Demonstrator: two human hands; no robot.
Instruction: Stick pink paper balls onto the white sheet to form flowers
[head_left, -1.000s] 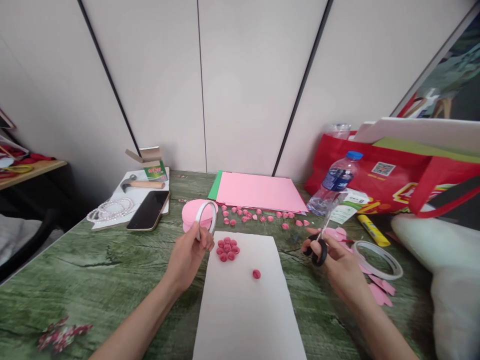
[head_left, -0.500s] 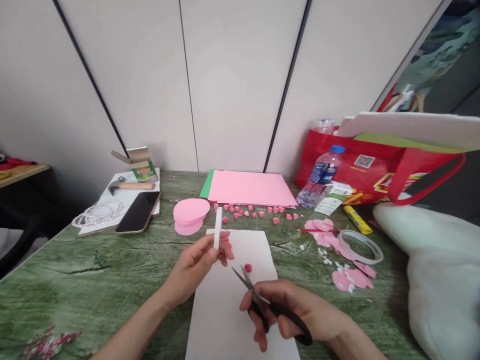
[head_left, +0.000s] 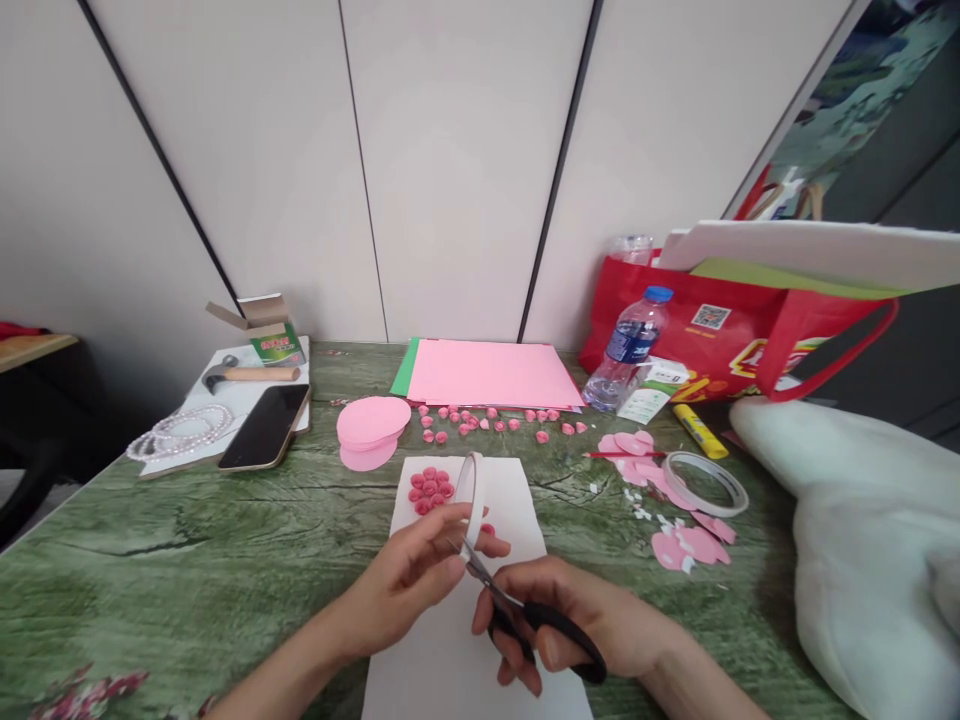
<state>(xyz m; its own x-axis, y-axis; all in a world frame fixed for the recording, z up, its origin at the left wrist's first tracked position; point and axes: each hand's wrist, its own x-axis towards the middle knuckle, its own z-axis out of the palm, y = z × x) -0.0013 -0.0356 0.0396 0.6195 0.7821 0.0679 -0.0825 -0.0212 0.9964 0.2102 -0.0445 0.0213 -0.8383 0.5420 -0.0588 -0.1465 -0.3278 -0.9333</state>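
Note:
My left hand (head_left: 409, 585) pinches a small roll of white double-sided tape (head_left: 472, 492), held upright over a white sheet (head_left: 517, 490). My right hand (head_left: 581, 615) grips black-handled scissors (head_left: 536, 620) with the blades pointing up-left at the tape, right beside my left fingers. On the white sheet lies a cluster of small pink paper roses (head_left: 430, 488); another single rose (head_left: 488, 529) peeks out behind the tape.
Pink paper circles (head_left: 371, 425), pink and green sheets (head_left: 487, 372), loose roses (head_left: 495, 420), a phone (head_left: 264, 425), hammer (head_left: 244, 374), pearl beads (head_left: 176, 430), small box (head_left: 270, 335). At right: water bottle (head_left: 628, 345), glue stick (head_left: 697, 428), larger tape ring (head_left: 705, 482), pink scraps (head_left: 690, 545), red bag (head_left: 750, 335), white cushion (head_left: 862, 540).
My right hand brought the scissors from the right side of the table to the middle, up against the tape. My left hand drew the tape roll nearer and turned it.

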